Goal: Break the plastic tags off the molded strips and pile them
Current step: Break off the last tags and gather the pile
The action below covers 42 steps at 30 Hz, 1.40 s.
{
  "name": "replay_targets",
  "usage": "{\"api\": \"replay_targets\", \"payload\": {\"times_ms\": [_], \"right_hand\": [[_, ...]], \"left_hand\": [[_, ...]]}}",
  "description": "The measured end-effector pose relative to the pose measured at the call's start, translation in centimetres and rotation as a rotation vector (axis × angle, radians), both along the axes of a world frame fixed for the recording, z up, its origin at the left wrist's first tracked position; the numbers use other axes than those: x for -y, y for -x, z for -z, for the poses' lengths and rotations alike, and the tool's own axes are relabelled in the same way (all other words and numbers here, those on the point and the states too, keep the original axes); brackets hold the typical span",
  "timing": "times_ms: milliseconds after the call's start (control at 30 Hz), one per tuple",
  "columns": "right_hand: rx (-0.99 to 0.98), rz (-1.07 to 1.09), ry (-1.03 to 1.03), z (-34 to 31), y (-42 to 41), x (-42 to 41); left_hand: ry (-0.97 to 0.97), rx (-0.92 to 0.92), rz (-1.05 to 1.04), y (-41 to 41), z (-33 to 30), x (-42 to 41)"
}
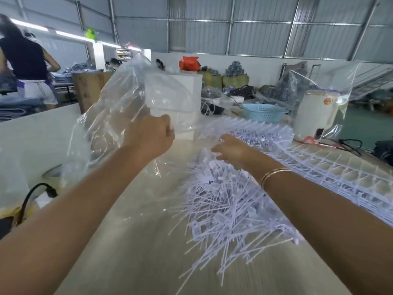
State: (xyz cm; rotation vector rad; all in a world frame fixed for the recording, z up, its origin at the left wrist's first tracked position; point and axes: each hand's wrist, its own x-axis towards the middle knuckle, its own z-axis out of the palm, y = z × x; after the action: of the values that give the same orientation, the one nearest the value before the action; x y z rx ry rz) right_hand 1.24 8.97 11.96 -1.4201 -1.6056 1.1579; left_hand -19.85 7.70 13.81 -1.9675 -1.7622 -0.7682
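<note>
At far left a black cable (32, 194) loops near the edge of the pale wooden surface (131, 241), so that corner gives little room for sweeping anything. The left hand (148, 137) is raised above the surface, its grip curled tight round a crumpled clear plastic bag (110, 116) that billows up and to the left; the bag is best kept lifted and clear of the work, since a trailing fold could drag loose pieces off. In the middle the bare surface offers the open room, and the pile can spread toward it. To its right lies the heap of loose white plastic tags with thin stems (229, 209), which runs close to the near edge; tags should drop on its far, central part. The right hand (230, 150) reaches down into the top of the heap, fingers loosely curled among the tags, though whether it pinches one I cannot tell. Farthest right, the stacked white molded strips (331, 167) stretch along the surface's right edge, touching the heap.
</note>
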Motion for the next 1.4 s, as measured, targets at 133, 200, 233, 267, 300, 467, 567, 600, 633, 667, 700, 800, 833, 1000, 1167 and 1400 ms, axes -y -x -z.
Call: {"api": "replay_targets", "payload": {"times_ms": [133, 200, 233, 267, 300, 467, 567, 600, 633, 667, 700, 800, 833, 1000, 1167, 1400], "right_hand": [[-0.383, 0.124, 0.011, 0.7, -4.9, 8.3], [-0.606, 0.188, 0.158, 2.2, -7.5, 14.2], [-0.669, 0.231, 0.271, 3.4, -8.5, 16.8], [-0.734, 0.258, 0.380, 4.6, -9.3, 18.8], [-0.786, 0.280, 0.462, 5.5, -9.6, 20.3], [-0.818, 0.423, 0.587, 7.9, -8.1, 19.7], [-0.904, 0.474, 0.524, 8.0, -5.8, 16.7], [-0.940, 0.475, 0.505, 8.0, -5.0, 15.6], [-0.960, 0.469, 0.491, 8.2, -4.2, 14.8], [-0.953, 0.452, 0.485, 8.2, -3.4, 14.1], [-0.937, 0.411, 0.488, 8.1, -2.6, 13.5], [-0.841, 0.384, 0.529, 8.0, 0.0, 12.0], [-0.792, 0.421, 0.531, 8.2, 0.7, 11.5], [-0.731, 0.640, 0.412, 10.1, 2.1, 10.0], [-0.528, 0.686, 0.236, 11.0, 1.0, 11.7], [-0.365, 0.569, 0.005, 8.3, -1.4, 15.9]], "left_hand": [[0.438, 0.042, -0.034, -1.4, 2.8, -1.3], [0.586, 0.067, 0.045, -2.9, 3.9, -1.6], [0.646, 0.073, 0.092, -3.6, 4.5, -1.5], [0.696, 0.087, 0.137, -4.3, 5.0, -1.3], [0.741, 0.105, 0.175, -5.0, 5.6, -1.0], [0.950, 0.248, 0.244, -7.0, 8.5, 0.9], [0.957, 0.259, 0.278, -7.5, 10.2, 1.9], [0.945, 0.269, 0.294, -7.7, 10.5, 2.1], [0.932, 0.272, 0.303, -7.9, 10.8, 2.3], [0.918, 0.275, 0.306, -8.1, 11.0, 2.5], [0.902, 0.272, 0.301, -8.2, 11.2, 2.5], [0.868, 0.221, 0.281, -8.4, 11.3, 2.8], [0.858, 0.191, 0.282, -8.4, 11.3, 2.8], [0.874, 0.437, 0.394, -7.1, 9.5, 2.3], [0.740, 0.915, 0.365, -3.1, 4.6, 1.2], [0.713, 0.913, 0.366, -2.2, 1.4, 1.3]]}}
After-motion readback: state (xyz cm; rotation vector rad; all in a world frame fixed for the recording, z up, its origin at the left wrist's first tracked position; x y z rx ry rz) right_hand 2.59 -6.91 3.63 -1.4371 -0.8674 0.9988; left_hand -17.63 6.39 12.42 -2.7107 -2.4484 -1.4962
